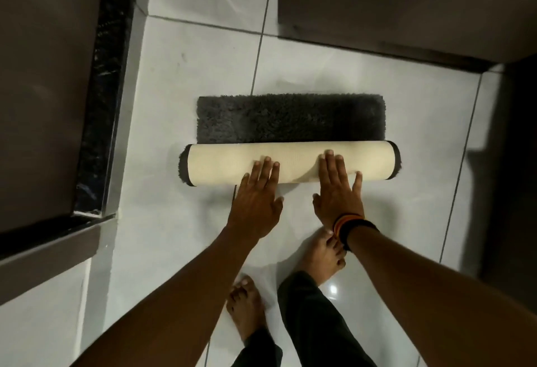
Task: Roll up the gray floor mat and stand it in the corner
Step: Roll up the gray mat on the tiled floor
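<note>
The left hand [257, 192] lies flat, fingers spread and straight, with its fingertips [267, 160] pressed on the near side of the rolled part of the gray mat [290, 118]. It grips nothing; the palm is down and the thumb hangs off toward the floor [174, 105]. Just beside it, the right hand [338, 189] rests the same way, flat and open, fingers apart, their tips a little farther up the roll [290, 163] than those of the left. A band [353, 228] of black and orange circles the right wrist.

The roll lies crosswise under both hands, its pale cream backing turned outward and dark shaggy pile showing at each end. It reaches well past the left hand on one side and well past the right hand on the other. Beyond the fingertips, the unrolled part of the mat lies flat on the pale tiles, pile up, touching the roll along its far edge.

Behind the wrists, two bare feet [247, 308] stand on the tiles, with dark trouser legs [313, 317] above them. Far to the left of the left hand runs a dark stone strip [98, 105] along the floor's edge.
</note>
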`<state>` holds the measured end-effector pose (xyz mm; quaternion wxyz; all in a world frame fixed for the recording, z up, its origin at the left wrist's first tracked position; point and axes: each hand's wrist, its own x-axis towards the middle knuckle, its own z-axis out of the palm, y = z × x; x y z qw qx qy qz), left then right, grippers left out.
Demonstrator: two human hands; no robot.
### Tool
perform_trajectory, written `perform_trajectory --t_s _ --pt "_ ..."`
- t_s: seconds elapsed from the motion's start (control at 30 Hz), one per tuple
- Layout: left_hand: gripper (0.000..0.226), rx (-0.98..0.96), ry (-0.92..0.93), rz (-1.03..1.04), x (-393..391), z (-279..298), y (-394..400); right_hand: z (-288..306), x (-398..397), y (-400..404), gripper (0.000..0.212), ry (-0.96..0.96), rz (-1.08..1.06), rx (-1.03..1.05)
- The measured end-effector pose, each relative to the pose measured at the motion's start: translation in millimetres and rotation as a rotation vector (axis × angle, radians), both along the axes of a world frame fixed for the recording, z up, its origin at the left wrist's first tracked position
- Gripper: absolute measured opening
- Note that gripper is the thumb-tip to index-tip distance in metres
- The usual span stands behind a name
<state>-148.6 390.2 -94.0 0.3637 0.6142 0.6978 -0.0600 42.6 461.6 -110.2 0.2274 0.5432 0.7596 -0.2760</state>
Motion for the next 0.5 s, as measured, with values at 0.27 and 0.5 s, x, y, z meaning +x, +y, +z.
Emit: perform_trajectory --t_s 0.27,0.5 --pt "0.073 -0.193 -0.036 0.028 33.6 -6.1 90.6 14.6 -6.7 122.7 0.062 0.22 -0.301 0.023" --pt "0.078 -0.132 0.064 0.083 13.9 -34.6 180.8 -29.8 75.1 155.5 0.067 0.247 -1.536 0.018"
